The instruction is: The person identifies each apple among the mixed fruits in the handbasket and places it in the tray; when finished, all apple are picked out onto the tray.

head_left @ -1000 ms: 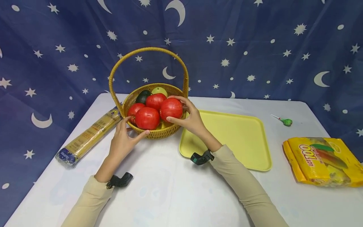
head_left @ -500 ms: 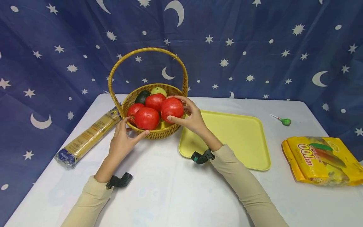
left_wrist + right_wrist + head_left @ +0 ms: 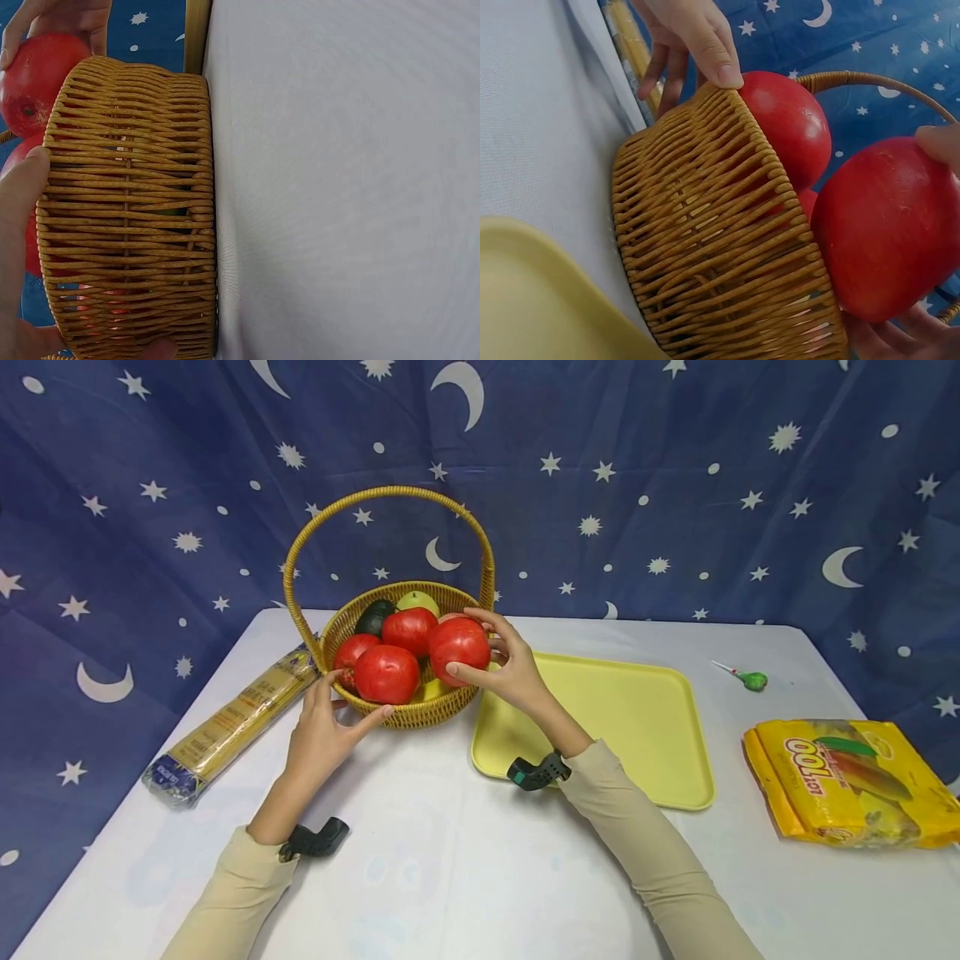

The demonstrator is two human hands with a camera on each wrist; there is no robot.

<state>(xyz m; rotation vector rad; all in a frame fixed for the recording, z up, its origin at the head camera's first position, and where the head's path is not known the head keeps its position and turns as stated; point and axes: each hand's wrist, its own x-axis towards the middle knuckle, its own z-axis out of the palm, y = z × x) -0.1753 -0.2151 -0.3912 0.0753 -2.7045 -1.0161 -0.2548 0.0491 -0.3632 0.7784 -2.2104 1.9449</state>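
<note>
A wicker basket point(image 3: 420, 717) with a tall hooped handle stands on the white table. It holds red pomegranates point(image 3: 386, 674), a dark green avocado-like fruit point(image 3: 375, 617) and a yellow-green pear-like fruit point(image 3: 418, 602). My left hand point(image 3: 318, 735) holds the basket's front left side, thumb on the rim point(image 3: 46, 150) and fingers spread along the wall. At the basket's right side, my right hand point(image 3: 517, 672) grips another red pomegranate point(image 3: 460, 650) between thumb and fingers, just over the rim. The right wrist view shows this pomegranate point(image 3: 885, 225) beside the wicker wall.
A yellow tray point(image 3: 622, 727) lies right of the basket, partly under my right forearm. Farther right are a green lollipop point(image 3: 752, 681) and a yellow candy bag point(image 3: 855, 781). Left of the basket lies a spaghetti pack point(image 3: 232, 722). A blue starry curtain point(image 3: 675, 493) hangs behind.
The pomegranate in my right hand has shifted slightly right, away from the other pomegranates. My left hand stays at the basket's side. The whole head view has drifted a little.
</note>
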